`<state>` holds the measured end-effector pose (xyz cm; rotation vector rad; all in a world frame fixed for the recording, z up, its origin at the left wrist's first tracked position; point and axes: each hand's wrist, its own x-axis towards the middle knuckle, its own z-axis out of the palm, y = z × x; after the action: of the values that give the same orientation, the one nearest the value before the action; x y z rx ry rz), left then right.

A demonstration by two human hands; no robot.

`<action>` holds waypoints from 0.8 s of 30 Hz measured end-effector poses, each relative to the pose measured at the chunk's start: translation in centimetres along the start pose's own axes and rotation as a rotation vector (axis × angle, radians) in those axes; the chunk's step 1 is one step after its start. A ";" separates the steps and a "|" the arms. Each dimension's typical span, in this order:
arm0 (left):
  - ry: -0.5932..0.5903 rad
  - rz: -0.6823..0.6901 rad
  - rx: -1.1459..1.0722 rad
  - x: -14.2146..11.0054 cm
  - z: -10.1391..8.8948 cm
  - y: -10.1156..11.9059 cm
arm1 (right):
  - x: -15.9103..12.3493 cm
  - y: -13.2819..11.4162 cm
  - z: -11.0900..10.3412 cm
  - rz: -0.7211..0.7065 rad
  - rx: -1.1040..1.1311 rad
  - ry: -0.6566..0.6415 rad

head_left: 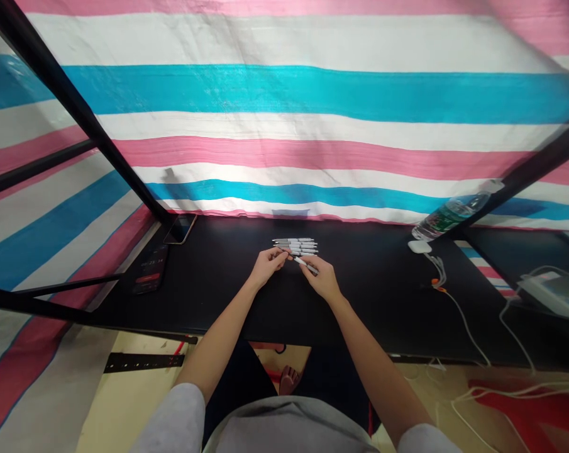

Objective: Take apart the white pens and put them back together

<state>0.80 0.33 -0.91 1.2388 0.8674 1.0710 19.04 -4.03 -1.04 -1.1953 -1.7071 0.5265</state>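
A white pen with dark ends (300, 260) is held slanted between both my hands, just above the black table. My left hand (268, 264) pinches its upper left end. Fingers of my right hand (322, 277) close around the lower right end. Right behind my hands lies a stack of several white pens (296, 243), side by side and roughly parallel, with their lengths running left to right. My fingers partly hide the nearest ones.
On the black table (218, 277), two phones, one at the back (181, 229) and one nearer (151, 270), lie left. At right are a plastic bottle (449, 214), a white charger (419, 246) and its cable (463, 324). Black frame bars (95, 129) and striped sheeting (312, 94) enclose the table.
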 end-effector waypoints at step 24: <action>-0.008 0.113 0.325 -0.4 0.2 0.6 | -0.5 0.2 0.5 -0.040 -0.047 -0.001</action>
<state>0.81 -0.08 -0.32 1.5770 1.0022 1.0398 18.76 -4.28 -1.60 -1.1916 -1.7494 0.4649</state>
